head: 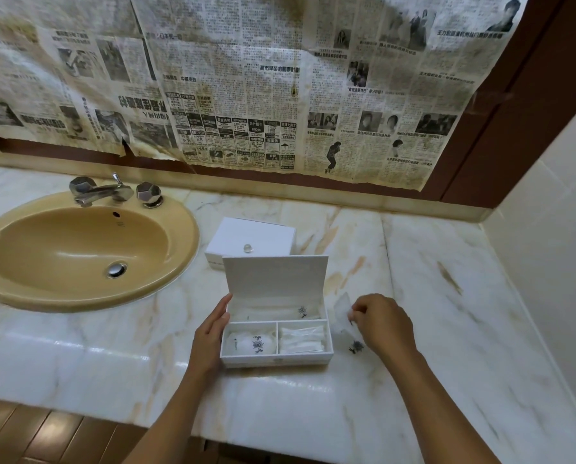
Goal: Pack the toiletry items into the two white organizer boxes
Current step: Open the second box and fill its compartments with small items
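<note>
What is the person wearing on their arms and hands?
Nothing that shows. Both forearms are bare from the bottom edge of the picture up to the wrists: no sleeves, watch or bracelets. The left hand and right hand have no gloves, and no rings can be seen.

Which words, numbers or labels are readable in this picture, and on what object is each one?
"RM299": small advertisement on the yellowed newspaper sheets covering the wall.
Other newspaper headlines and columns: Chinese print, too small or blurred to read reliably.
Open white organizer box and its packets: only blue emblems, no readable text.
</note>
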Motion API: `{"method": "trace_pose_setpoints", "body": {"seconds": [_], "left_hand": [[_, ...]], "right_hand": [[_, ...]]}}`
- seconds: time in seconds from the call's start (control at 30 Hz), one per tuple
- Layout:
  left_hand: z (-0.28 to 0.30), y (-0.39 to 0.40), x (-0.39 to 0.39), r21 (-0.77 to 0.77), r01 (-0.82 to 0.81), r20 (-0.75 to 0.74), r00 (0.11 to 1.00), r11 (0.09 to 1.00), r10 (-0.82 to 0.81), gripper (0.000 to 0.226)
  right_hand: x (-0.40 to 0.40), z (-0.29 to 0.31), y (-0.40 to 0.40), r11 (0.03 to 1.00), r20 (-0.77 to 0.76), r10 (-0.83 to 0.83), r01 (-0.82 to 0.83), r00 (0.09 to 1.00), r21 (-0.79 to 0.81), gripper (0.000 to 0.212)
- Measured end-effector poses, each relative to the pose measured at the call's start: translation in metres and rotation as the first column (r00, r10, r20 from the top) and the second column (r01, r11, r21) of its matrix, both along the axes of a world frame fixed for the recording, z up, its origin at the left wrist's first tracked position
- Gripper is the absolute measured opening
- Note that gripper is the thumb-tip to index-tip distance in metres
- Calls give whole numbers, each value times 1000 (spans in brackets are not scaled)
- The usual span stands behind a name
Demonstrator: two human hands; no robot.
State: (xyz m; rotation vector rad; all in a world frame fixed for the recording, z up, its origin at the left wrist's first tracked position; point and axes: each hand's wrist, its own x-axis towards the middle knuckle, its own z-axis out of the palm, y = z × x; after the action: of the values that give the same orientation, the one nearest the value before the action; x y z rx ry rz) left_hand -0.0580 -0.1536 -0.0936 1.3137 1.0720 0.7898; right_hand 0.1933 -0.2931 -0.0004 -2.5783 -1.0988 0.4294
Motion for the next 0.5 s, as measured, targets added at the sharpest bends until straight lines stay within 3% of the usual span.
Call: {"method": "trace_pose_setpoints", "body": {"seconds": [0.13, 0.3, 0.43, 0.5], "left_hand": [[0, -1, 2, -11, -14, 1, 1000, 1000, 14, 36], [3, -2, 3, -19, -21, 12, 1000, 1000, 21, 36], [-6, -2, 3, 75, -22, -149, 988, 997, 33, 31], [-8, 0, 4, 71, -2, -145, 989, 997, 12, 29]], "right_hand": [[-30, 21, 13, 973, -47, 83, -71, 995, 219, 14], [-89, 22, 40, 861, -57, 382, -332, 922, 385, 15], [-121, 6, 59, 794, 29, 496, -467, 868, 390, 17], [-130, -3, 64, 785, 55, 526, -510, 849, 351, 16]]}}
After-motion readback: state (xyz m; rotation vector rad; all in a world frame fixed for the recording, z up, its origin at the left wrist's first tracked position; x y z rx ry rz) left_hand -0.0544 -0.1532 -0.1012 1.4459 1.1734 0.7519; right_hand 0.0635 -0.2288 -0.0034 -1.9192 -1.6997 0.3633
